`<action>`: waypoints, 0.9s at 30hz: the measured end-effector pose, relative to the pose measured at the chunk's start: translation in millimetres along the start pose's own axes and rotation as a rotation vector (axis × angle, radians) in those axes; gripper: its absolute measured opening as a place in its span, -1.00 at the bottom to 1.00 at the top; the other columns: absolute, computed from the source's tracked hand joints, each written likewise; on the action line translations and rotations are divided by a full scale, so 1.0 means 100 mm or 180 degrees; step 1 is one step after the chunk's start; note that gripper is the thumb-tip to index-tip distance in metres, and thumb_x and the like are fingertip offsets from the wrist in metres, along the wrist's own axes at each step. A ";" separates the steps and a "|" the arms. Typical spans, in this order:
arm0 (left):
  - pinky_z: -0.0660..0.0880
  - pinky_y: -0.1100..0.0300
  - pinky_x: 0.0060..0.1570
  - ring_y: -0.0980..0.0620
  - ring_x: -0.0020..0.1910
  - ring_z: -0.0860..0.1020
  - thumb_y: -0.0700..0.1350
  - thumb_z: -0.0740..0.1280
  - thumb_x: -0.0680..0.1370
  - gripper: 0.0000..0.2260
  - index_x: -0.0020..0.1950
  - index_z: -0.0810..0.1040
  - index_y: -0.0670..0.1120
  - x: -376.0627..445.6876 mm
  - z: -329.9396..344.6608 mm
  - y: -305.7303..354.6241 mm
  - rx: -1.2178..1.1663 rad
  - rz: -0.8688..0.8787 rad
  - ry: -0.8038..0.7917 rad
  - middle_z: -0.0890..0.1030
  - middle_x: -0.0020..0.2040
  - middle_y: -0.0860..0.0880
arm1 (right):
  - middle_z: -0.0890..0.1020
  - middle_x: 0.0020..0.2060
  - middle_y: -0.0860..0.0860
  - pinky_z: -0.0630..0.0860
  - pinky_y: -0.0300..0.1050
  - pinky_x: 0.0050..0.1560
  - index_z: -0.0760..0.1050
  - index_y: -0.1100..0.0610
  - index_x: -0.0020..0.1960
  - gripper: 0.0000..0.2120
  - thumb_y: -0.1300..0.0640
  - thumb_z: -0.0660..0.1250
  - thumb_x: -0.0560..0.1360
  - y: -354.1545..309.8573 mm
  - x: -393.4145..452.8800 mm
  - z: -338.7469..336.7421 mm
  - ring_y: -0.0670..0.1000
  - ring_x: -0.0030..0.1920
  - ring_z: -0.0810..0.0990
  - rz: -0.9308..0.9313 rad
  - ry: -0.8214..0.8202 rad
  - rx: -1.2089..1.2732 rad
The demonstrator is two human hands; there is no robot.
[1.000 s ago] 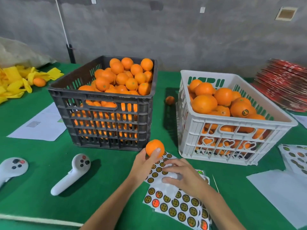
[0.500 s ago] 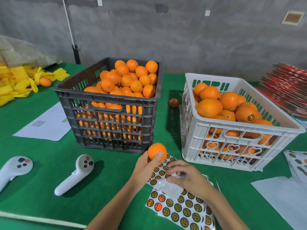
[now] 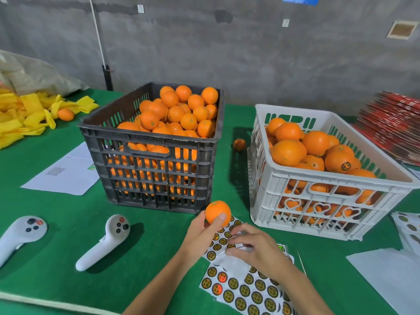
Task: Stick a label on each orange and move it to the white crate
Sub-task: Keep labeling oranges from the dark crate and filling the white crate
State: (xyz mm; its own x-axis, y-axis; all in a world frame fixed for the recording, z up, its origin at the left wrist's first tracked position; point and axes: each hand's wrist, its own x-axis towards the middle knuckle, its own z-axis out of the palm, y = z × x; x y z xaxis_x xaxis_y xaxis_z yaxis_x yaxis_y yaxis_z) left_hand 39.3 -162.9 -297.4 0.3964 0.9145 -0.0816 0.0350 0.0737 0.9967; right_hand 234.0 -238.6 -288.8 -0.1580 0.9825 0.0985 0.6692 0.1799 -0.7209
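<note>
My left hand (image 3: pixel 200 235) grips an orange (image 3: pixel 217 212) just above the table, in front of the dark crate (image 3: pixel 150 178) heaped with oranges. Beside it, my right hand (image 3: pixel 254 246) rests with curled fingers on a label sheet (image 3: pixel 245 289) of round dark stickers; the fingertips meet at the sheet, and whether they pinch a label is hidden. The white crate (image 3: pixel 318 201) at the right holds several oranges, one showing a round label (image 3: pixel 346 165).
Two white controllers (image 3: pixel 104 244) (image 3: pixel 20 235) lie at the left. A loose orange (image 3: pixel 239 144) sits between the crates, another (image 3: pixel 66 114) by yellow wrappers (image 3: pixel 22 119). Papers (image 3: pixel 66 173), more label sheets (image 3: pixel 406 228) and a red stack (image 3: pixel 395 126) lie around.
My left hand has kept the orange in the same spot. My right hand's fingers have shifted slightly on the label sheet. The view has tilted and moved closer.
</note>
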 end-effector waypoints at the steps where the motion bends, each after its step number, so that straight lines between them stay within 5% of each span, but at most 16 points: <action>1: 0.54 0.11 0.26 0.12 0.15 0.69 0.42 0.43 0.40 -0.47 0.26 0.59 0.16 0.00 0.00 0.00 0.0003 -0.0002 -0.0007 0.72 0.13 0.15 | 0.55 0.18 -0.28 0.57 -0.07 0.10 0.72 -0.15 0.08 -0.67 -0.31 0.46 0.43 0.01 0.01 0.00 -0.10 0.11 0.57 0.0036 0.0048 0.0081; 5: 0.55 0.10 0.27 0.13 0.15 0.68 0.37 0.44 0.45 -0.53 0.25 0.60 0.16 0.00 -0.01 -0.02 0.0009 -0.0008 -0.0001 0.72 0.13 0.16 | 0.57 0.14 -0.23 0.44 -0.22 -0.08 0.72 -0.19 0.02 -0.82 -0.17 0.54 0.45 0.04 0.02 0.03 -0.13 -0.21 0.44 0.0162 0.0130 0.0548; 9: 0.54 0.12 0.26 0.16 0.15 0.68 0.42 0.43 0.44 -0.51 0.26 0.59 0.20 0.00 -0.01 -0.02 0.0054 -0.0018 -0.0026 0.71 0.13 0.19 | 0.56 0.14 -0.23 0.40 -0.26 -0.14 0.72 -0.17 0.01 -0.89 -0.04 0.54 0.48 0.06 0.02 0.02 -0.13 -0.28 0.37 0.0165 0.0129 0.0639; 15: 0.54 0.06 0.29 0.15 0.16 0.68 0.41 0.43 0.44 -0.48 0.29 0.59 0.17 -0.01 0.00 0.00 0.0086 0.0016 -0.0010 0.71 0.14 0.17 | 0.51 0.14 -0.30 0.46 -0.23 -0.12 0.71 -0.14 0.05 -0.69 -0.31 0.46 0.45 0.05 0.02 0.06 -0.09 -0.23 0.44 -0.0128 0.0224 -0.0246; 20: 0.54 0.12 0.24 0.16 0.14 0.68 0.43 0.41 0.42 -0.52 0.23 0.59 0.21 -0.03 0.00 0.02 0.0104 0.0004 0.0000 0.71 0.12 0.20 | 0.59 0.17 -0.24 0.51 -0.27 0.06 0.72 -0.12 0.09 -0.79 -0.16 0.38 0.59 0.08 0.02 0.04 -0.29 0.04 0.56 -0.0614 0.0296 -0.0860; 27: 0.52 0.23 0.16 0.17 0.16 0.67 0.43 0.42 0.43 -0.52 0.25 0.59 0.22 -0.05 0.01 0.05 0.0038 0.0054 -0.0028 0.71 0.14 0.20 | 0.53 0.28 -0.32 0.59 -0.23 0.06 0.70 -0.10 0.17 -0.60 -0.34 0.36 0.54 0.15 -0.03 0.01 -0.23 0.22 0.54 -0.0540 0.0188 -0.0558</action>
State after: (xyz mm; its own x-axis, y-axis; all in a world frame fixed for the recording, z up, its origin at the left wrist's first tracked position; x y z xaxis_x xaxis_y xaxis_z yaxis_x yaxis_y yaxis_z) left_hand 38.1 -167.3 -291.9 0.4051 0.9120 -0.0646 0.0389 0.0534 0.9978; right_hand 243.8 -238.7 -300.2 -0.2397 0.9377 0.2516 0.7533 0.3431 -0.5611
